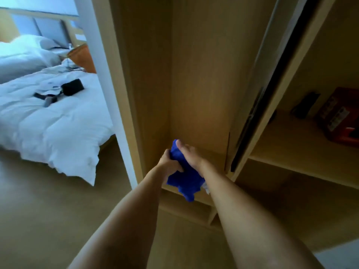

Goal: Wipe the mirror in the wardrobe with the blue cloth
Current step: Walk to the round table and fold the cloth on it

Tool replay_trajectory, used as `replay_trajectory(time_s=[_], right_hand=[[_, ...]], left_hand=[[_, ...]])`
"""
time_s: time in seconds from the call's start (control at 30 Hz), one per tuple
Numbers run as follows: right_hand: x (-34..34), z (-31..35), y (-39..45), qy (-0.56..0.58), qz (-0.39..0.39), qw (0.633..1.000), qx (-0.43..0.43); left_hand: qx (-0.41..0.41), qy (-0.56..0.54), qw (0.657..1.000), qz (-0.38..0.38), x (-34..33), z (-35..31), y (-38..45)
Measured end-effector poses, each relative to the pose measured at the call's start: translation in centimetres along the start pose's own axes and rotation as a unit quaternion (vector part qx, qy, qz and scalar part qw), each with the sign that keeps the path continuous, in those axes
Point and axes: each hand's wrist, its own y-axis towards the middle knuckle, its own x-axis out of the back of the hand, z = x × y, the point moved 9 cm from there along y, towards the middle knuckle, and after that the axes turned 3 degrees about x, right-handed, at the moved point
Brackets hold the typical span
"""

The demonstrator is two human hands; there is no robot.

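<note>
The wooden wardrobe (194, 74) stands open ahead, its dark-edged sliding door (250, 113), perhaps the mirror though no glass shows, up and right of both hands. A bed (48, 123) with white bedding lies to the left. The blue cloth (184, 175) hangs bunched over the front edge of a wardrobe shelf (211, 154), long axis slanting downward. The left hand (171, 162) grips it with curled fingers; the right hand (191, 154) lies straight-fingered along it, nearer the door.
</note>
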Motion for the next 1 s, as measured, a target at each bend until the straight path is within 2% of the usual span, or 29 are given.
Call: replay_trajectory(time_s=[0.07, 0.13, 0.27, 0.37, 0.47, 0.53, 0.6, 0.7, 0.83, 0.93, 1.0], right_hand=[[-2.6, -1.1, -0.2, 0.072, 0.042, 0.995, -0.046], [-4.5, -2.0, 0.0, 0.062, 0.058, 0.995, -0.061], [-11.3, -1.7, -1.1, 0.075, 0.146, 0.986, -0.028], [-17.0, -1.8, -2.4, 0.003, 0.225, 0.974, -0.013], [-21.9, -2.2, -3.5, -0.1, 0.312, 0.945, -0.004], [-25.2, -1.4, -4.3, -0.159, 0.322, 0.933, 0.02], [-28.1, 0.1, -4.8, -0.241, 0.286, 0.924, 0.08], [-34.1, 3.4, -5.7, -0.356, 0.231, 0.886, 0.187], [-42.2, 7.0, -7.4, -0.43, 0.223, 0.829, 0.279], [-48.2, 9.3, -8.6, -0.444, 0.22, 0.802, 0.332], [-52.3, 10.5, -9.5, -0.463, 0.214, 0.778, 0.366]], left_hand=[[0.003, -0.044, 0.999, -0.025, 2.4, 1.3, -1.4], [0.01, -0.097, 0.993, -0.062, 5.0, 2.7, -2.7], [0.045, -0.181, 0.972, -0.142, 10.3, 6.9, -5.2], [0.047, -0.256, 0.948, -0.18, 14.2, 10.6, -7.9], [0.055, -0.311, 0.922, -0.224, 17.8, 14.1, -10.4], [0.062, -0.329, 0.909, -0.25, 20.7, 16.4, -12.0], [0.064, -0.337, 0.9, -0.268, 23.6, 18.1, -13.6], [0.081, -0.309, 0.894, -0.315, 29.3, 21.2, -16.4], [0.105, -0.204, 0.888, -0.4, 38.4, 27.6, -17.0], [0.095, -0.128, 0.848, -0.505, 43.5, 26.9, -22.5], [0.088, -0.024, 0.831, -0.549, 47.0, 26.7, -24.9]])
